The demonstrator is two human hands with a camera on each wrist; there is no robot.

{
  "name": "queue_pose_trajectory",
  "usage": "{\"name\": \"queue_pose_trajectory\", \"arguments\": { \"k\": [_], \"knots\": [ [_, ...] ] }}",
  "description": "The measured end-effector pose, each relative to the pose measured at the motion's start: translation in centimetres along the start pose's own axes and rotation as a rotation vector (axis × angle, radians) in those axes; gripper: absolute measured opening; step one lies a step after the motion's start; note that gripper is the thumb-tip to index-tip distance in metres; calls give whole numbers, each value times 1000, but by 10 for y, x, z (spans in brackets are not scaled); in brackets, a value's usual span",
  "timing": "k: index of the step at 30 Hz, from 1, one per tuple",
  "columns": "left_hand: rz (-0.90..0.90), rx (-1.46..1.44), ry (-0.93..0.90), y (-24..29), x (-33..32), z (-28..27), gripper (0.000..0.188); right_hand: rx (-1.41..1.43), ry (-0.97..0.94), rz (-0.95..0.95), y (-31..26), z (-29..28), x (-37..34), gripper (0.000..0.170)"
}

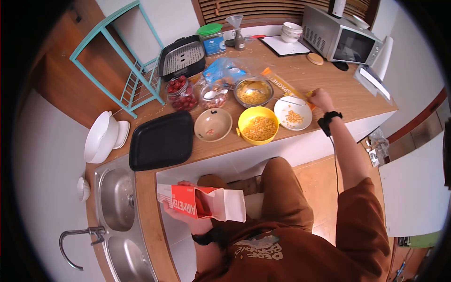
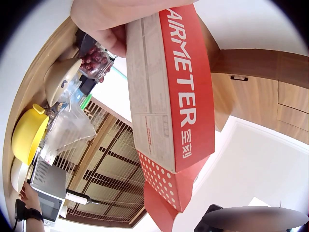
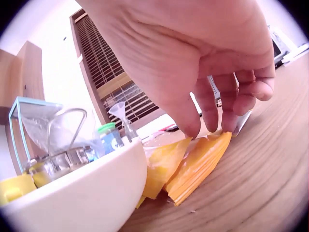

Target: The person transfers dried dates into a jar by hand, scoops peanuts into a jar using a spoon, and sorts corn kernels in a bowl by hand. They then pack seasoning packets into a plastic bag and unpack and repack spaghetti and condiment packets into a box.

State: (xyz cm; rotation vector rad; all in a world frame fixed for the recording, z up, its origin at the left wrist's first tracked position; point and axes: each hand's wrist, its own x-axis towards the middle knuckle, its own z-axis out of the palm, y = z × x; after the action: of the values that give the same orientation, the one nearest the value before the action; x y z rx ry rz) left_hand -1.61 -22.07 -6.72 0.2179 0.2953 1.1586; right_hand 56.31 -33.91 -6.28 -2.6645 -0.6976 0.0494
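My left hand (image 1: 179, 215) grips a red and white cardboard box (image 1: 183, 199) marked AIRMETER in front of my body. The box's end flap stands open, pointing right. Over the counter, my right hand (image 1: 321, 99) pinches the torn end of an orange spaghetti packet (image 1: 281, 83). In the right wrist view, thumb and fingertips meet the crumpled yellow-orange wrapper (image 3: 200, 166). A white dish (image 1: 280, 117) with yellow pieces (image 1: 294, 117) sits just left of that hand. Beside it stands a yellow bowl (image 1: 242, 121) full of yellow pieces.
A metal bowl (image 1: 240, 97), a beige bowl (image 1: 202, 123), jars of red fruit (image 1: 182, 96) and a black tray (image 1: 162, 141) crowd the counter. A microwave (image 1: 338, 40) stands at the back right. At left are a double sink (image 1: 117, 197) and a teal rack (image 1: 105, 33).
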Motion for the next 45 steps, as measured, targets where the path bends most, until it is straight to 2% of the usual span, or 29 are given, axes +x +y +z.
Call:
{"name": "queue_pose_trajectory", "arguments": {
  "k": [2, 4, 5, 7, 8, 10, 14, 19, 22, 26, 28, 32, 34, 38, 41, 43, 44, 45],
  "knots": [
    [-5, -9, -28, 2, -1, 3, 62, -8, 78, -37, -11, 6, 0, 35],
    [38, 45, -11, 6, 0, 2, 62, -37, -74, -53, -26, 1, 2, 44],
    [40, 44, -15, 6, -1, 2, 62, -35, -71, -56, -33, -1, 2, 44],
    [68, 131, 1, 6, -2, 2, 60, -92, -227, -50, -44, -9, -3, 60],
    [67, 128, 0, 6, -3, 3, 60, -93, -225, -51, -46, -11, -2, 60],
    [54, 25, -9, 8, -4, 7, 62, -121, -285, -67, -47, -11, 1, 78],
    [51, 27, -18, 12, 0, 1, 62, -151, -269, -35, -53, -18, 6, 73],
    [81, 92, -24, 13, 1, 0, 62, -130, -175, -9, -26, -8, 32, 57],
    [103, 103, 9, 9, 1, 4, 61, -169, -169, -69, -26, -18, 12, 57],
    [66, 96, -2, 6, 2, 2, 61, -130, -194, -44, -38, -20, -1, 56],
    [82, 129, -19, 4, 3, 0, 61, -146, -222, -135, -41, -15, -1, 60],
    [87, 96, -3, 2, 5, 2, 62, -106, -199, -123, -47, -17, -2, 61],
    [91, 172, -53, 3, 3, 4, 62, -126, -278, -79, -53, -21, 6, 63],
    [94, 199, -41, 5, 5, -1, 62, -80, -321, -48, -56, -34, 6, 63],
    [90, 168, -43, 3, 5, 0, 62, 43, -357, -26, -51, -46, 9, 61],
    [93, 153, -23, 3, 6, -2, 63, 318, -706, 50, -41, -47, 22, 66],
    [96, 151, -22, 3, 7, -4, 63, 379, -640, 48, -34, -48, 20, 75],
    [93, 141, -46, 4, 8, -7, 63, 377, -640, 47, -30, -54, 14, 75]
  ]
}}
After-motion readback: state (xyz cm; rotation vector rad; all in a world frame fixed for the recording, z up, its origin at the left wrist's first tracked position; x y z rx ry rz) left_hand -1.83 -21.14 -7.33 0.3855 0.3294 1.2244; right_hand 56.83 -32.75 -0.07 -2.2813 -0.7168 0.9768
